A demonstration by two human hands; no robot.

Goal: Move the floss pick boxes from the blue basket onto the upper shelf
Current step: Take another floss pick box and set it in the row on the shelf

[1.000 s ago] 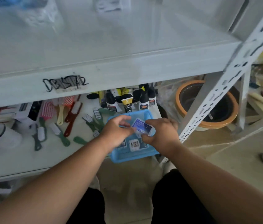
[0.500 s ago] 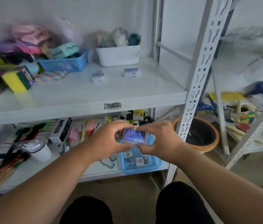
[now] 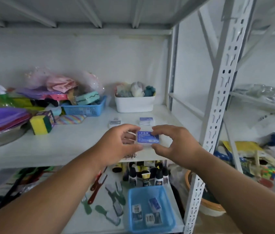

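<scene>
A clear floss pick box with a blue label (image 3: 147, 137) is pinched between my left hand (image 3: 120, 143) and my right hand (image 3: 172, 144), just above the front of the white upper shelf (image 3: 76, 141). Two more floss pick boxes lie further back on that shelf, one at left (image 3: 114, 122) and one at right (image 3: 147, 120). On the lower shelf sits the blue basket (image 3: 168, 223), with three boxes (image 3: 154, 203) lying inside it.
A white bin of soft items (image 3: 134, 103) and a blue mesh basket (image 3: 84, 108) stand at the back of the upper shelf, with sponges (image 3: 40, 123) to the left. A perforated white upright (image 3: 212, 125) rises to my right. Brushes and small bottles crowd the lower shelf.
Both hands lifted the box out of the blue basket and carried it up to the front of the upper shelf. The view tilted upward with them.
</scene>
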